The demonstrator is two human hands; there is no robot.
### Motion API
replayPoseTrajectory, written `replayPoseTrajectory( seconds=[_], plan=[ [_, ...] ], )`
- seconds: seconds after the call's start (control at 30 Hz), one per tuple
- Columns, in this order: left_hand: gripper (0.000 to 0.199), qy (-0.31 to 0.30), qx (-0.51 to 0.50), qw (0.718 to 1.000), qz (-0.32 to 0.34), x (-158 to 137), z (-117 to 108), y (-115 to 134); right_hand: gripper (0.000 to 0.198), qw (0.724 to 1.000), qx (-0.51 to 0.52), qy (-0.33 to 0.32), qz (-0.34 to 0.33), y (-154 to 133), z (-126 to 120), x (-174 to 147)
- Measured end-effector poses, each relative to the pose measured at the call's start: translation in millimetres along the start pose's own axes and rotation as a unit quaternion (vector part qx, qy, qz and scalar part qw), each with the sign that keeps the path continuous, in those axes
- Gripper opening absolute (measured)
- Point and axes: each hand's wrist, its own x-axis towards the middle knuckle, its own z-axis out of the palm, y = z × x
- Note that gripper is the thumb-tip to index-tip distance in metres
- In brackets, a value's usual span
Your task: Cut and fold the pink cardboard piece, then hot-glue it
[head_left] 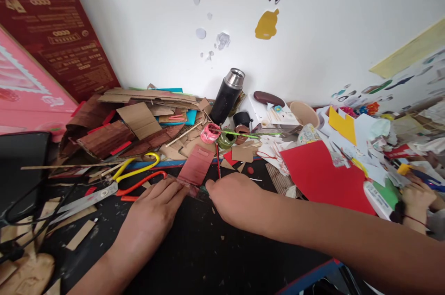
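Observation:
My left hand (156,204) lies on the black table with its fingers stretched out, the fingertips on the near edge of a reddish-brown painted cardboard piece (196,165). Close to that same edge, my right hand (234,197) is closed, its fingers curled in. What it grips is mostly hidden; a small greenish bit shows beside the thumb. A thin dark red stick (218,160) stretches away just beyond the right hand, and I cannot tell whether the hand touches it. Large scissors (111,187) with yellow and red-orange handles lie left of the cardboard, blades apart.
Paint jars, pink (210,133) and green (227,139), stand behind the cardboard near a black thermos (226,98). Cardboard scraps (139,120) pile up at back left. Red paper (325,172) lies to the right. Another person's hand (417,195) is at far right.

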Motion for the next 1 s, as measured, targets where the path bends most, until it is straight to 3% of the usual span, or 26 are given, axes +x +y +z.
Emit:
replayPoseTrajectory(
  seconds=[0.8,1.0],
  plan=[
    [0.036,-0.010,0.009,1.000,0.002,1.0,-1.5,2.6,0.020,0.999,0.021,0.027,0.037,-5.9,12.6,-7.2],
    [0.034,-0.009,0.016,1.000,0.005,1.7,-2.1,2.5,0.019,0.991,0.090,0.098,0.031,4.0,31.2,-19.7]
  ],
)
